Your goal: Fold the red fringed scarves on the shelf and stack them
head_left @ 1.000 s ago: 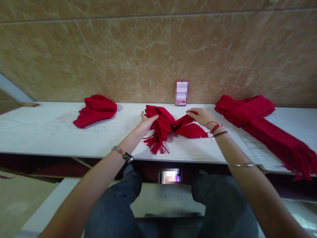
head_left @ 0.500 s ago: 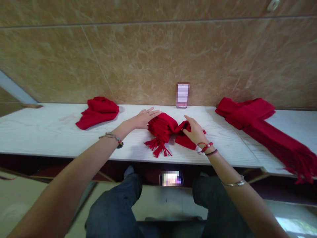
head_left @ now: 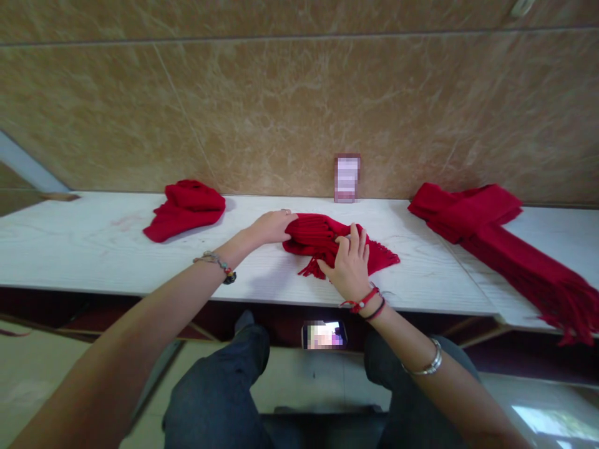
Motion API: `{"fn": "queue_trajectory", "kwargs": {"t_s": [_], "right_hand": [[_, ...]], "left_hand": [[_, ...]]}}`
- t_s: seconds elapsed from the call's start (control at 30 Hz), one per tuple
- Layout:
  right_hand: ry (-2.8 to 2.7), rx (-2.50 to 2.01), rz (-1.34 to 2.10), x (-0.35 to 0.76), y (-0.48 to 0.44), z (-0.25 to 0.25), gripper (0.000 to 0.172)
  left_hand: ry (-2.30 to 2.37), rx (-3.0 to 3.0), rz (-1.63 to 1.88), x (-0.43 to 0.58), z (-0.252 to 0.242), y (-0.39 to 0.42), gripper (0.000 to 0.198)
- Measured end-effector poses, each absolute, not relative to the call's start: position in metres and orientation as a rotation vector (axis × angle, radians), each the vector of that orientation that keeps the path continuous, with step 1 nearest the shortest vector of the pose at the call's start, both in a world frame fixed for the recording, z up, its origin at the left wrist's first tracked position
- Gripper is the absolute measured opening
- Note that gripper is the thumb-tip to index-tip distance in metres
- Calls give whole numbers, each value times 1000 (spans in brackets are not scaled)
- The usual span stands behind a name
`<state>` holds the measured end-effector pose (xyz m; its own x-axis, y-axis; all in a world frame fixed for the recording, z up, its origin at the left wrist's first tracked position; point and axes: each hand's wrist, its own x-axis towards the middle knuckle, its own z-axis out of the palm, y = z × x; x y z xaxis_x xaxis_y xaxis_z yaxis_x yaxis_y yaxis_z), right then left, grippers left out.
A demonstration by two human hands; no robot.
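A red fringed scarf [head_left: 311, 227] lies bunched in pleats on the white tabletop between my hands. Its tassels show at the front, and a fringed edge spreads out to the right. My left hand [head_left: 275, 226] grips the scarf's left end, its fingertips partly hidden by the cloth. Over the scarf's right half rests my right hand [head_left: 349, 259], fingers spread and pressing on the fabric.
A crumpled red cloth [head_left: 189, 209] sits to the left on the white tabletop [head_left: 93, 249]. At right, a folded red scarf [head_left: 472, 215] hangs its fringe over the front edge. A phone [head_left: 347, 179] leans on the tiled wall; another phone [head_left: 324, 335] lies below the tabletop.
My right hand has moved left and nearer, now spread over the scarf. The scarf is more gathered, its tassels pulled back and its right part spread out. My left hand has closed on its left end.
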<state>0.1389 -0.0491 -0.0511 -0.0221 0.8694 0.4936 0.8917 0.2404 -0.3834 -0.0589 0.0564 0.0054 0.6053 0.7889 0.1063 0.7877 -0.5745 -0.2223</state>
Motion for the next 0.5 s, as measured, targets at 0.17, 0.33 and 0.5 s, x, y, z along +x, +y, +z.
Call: {"fn": "queue_trajectory", "kwargs": {"t_s": [0.17, 0.33, 0.5], "right_hand": [[-1862, -1668, -78, 151, -31, -50, 38], [-1887, -1744, -17, 165, -5, -49, 47], [-1798, -1780, 102, 158, 3, -47, 39]], "left_hand": [[-1283, -2647, 27, -57, 12, 48, 34], [-1392, -2690, -43, -59, 20, 48, 36], [-1389, -2669, -109, -58, 20, 48, 33]]}}
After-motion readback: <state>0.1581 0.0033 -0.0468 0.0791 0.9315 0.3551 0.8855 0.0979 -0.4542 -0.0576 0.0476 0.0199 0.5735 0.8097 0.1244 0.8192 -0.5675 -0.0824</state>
